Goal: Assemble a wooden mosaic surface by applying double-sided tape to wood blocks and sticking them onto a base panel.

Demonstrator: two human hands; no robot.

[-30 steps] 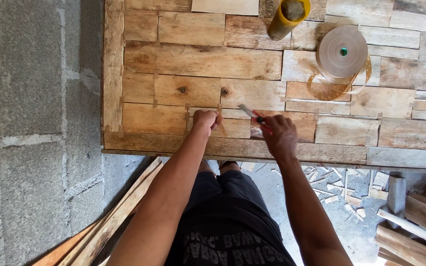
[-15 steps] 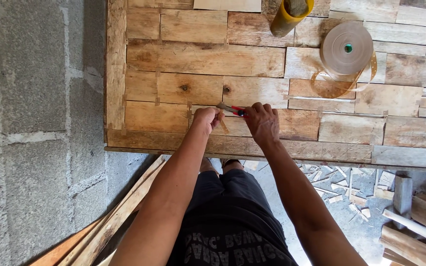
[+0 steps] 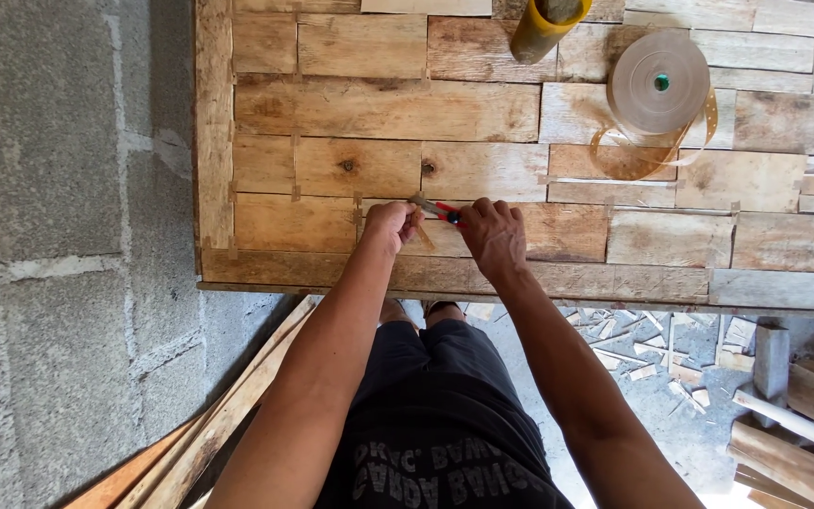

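Hands meeting at frame centre over a wood panel. Right hand clenched around a red cutter, blade tip aimed left onto the boards. Left hand just beside it, fingers curled, pinching a thin strip against the panel. Tape roll upper right, yellow tube top centre, well apart from both hands.

tape roll on wooden panel, right of bottle
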